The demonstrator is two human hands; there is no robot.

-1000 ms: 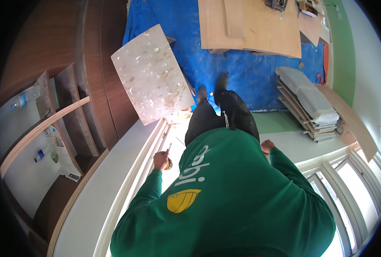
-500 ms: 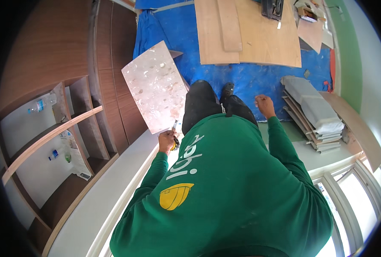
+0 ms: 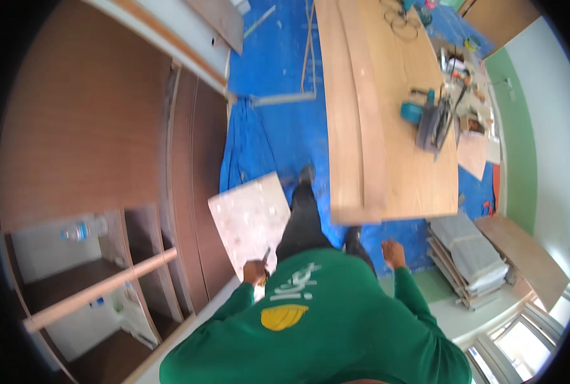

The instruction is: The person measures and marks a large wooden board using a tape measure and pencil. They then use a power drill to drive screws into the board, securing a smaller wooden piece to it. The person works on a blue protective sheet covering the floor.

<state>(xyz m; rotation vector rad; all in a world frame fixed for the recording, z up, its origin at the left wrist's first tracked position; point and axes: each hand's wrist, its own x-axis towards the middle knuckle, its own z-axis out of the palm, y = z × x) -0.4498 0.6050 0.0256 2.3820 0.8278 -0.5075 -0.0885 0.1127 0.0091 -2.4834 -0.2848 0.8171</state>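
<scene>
My left hand (image 3: pixel 255 272) is closed at my left side. A slim dark tool (image 3: pixel 267 255) sticks up from it, and a small part of a yellow and black tape measure (image 3: pixel 265 279) shows at its edge. Just beyond that hand leans a pale, speckled board (image 3: pixel 249 214), beside my left leg. My right hand (image 3: pixel 393 253) hangs at my right with its fingers loosely bent and somewhat apart; no object shows in it, though motion blurs it. Ahead of my legs stands a workbench topped with a wood sheet (image 3: pixel 419 185), with a long narrow strip of wood (image 3: pixel 365 121) lying along it.
A teal and dark power tool (image 3: pixel 425 118) sits on the sheet. Blue covering (image 3: pixel 285 134) spreads over the floor. Brown cabinets (image 3: pixel 86 128) and open shelves (image 3: pixel 99 307) line the left. Stacked wrapped panels (image 3: pixel 467 249) lie to the right, beside a curved-looking board (image 3: pixel 521 253).
My view has tilted up and shifted forward, bringing more of the workbench and floor into sight. One leg now reaches ahead beside the speckled board. My left hand keeps its hold.
</scene>
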